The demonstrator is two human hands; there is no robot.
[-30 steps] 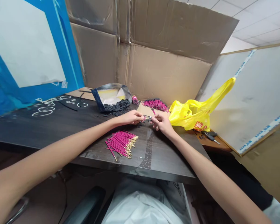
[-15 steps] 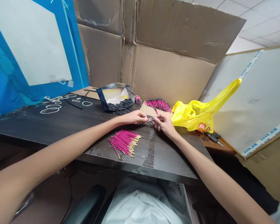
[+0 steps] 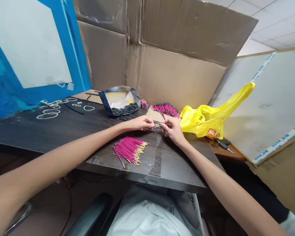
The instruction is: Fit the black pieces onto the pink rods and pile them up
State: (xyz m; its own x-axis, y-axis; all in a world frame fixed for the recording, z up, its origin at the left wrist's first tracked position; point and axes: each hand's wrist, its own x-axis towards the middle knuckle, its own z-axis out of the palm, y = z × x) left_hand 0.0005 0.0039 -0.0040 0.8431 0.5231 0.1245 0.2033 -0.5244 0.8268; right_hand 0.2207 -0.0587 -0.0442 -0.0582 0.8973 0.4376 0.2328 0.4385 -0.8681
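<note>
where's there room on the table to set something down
Bare table at left, between the white bands and the left arm; another patch at front right, between the dark strip and the right arm. Crowded along the back: black bag, pink heap, yellow bag; pink sticks lie between the arms.

At seven o'clock we have magenta sticks (image 3: 128, 149) tipped with gold. We see a white sheet (image 3: 30, 44) at ten and a red-printed yellow bag (image 3: 200, 120) at three.

Dark table (image 3: 64, 131) under magenta rods (image 3: 129, 148), pouch (image 3: 105, 104), yellow bag (image 3: 201, 119).
</note>
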